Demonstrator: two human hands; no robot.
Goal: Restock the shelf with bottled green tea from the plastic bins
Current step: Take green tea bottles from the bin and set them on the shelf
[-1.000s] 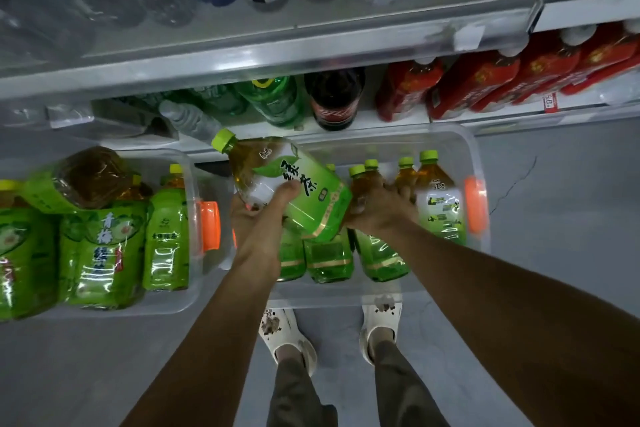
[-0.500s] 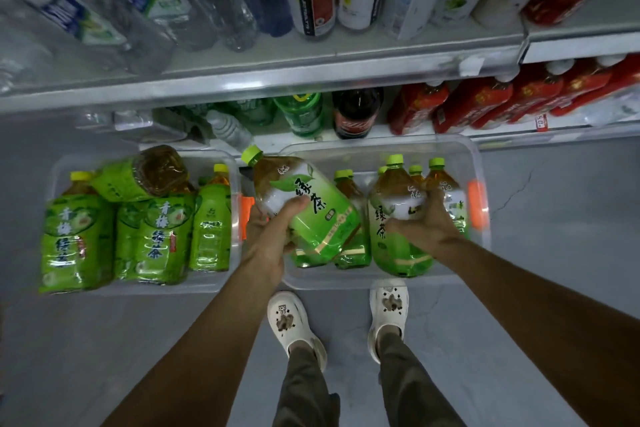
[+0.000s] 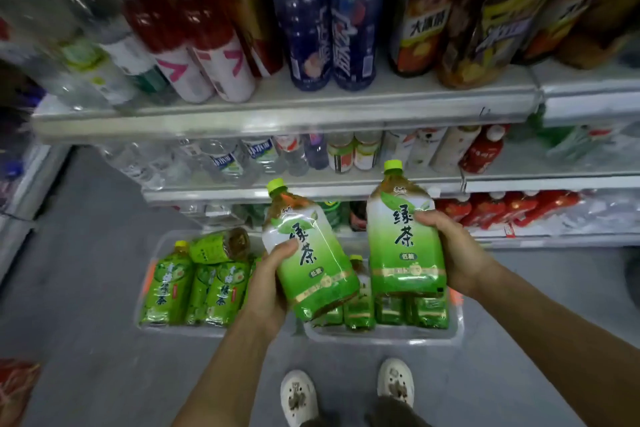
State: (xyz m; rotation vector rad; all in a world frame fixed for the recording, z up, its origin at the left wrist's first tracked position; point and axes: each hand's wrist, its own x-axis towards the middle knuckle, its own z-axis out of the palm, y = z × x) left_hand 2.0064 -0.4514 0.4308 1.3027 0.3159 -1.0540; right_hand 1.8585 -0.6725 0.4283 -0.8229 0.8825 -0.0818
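Observation:
My left hand point(image 3: 268, 282) grips a large green tea bottle point(image 3: 313, 260) by its side, tilted with its green cap to the upper left. A second green tea bottle point(image 3: 403, 236) stands nearly upright in the grip of my right hand point(image 3: 457, 253). Both bottles hang above the right clear plastic bin point(image 3: 381, 334), which holds several more green tea bottles. The left clear bin point(image 3: 180, 326) holds several smaller green-labelled bottles, one lying across the top.
Shelves point(image 3: 284, 111) stacked with water, soda and juice bottles rise in front of me. Red bottles point(image 3: 502, 204) fill the low shelf at right. Both bins sit on the grey floor point(image 3: 86, 253), and my white shoes point(image 3: 346, 392) stand just behind them.
Both hands have lifted a green tea bottle up out of the right bin. The view has tipped upward, bringing higher shelves into sight.

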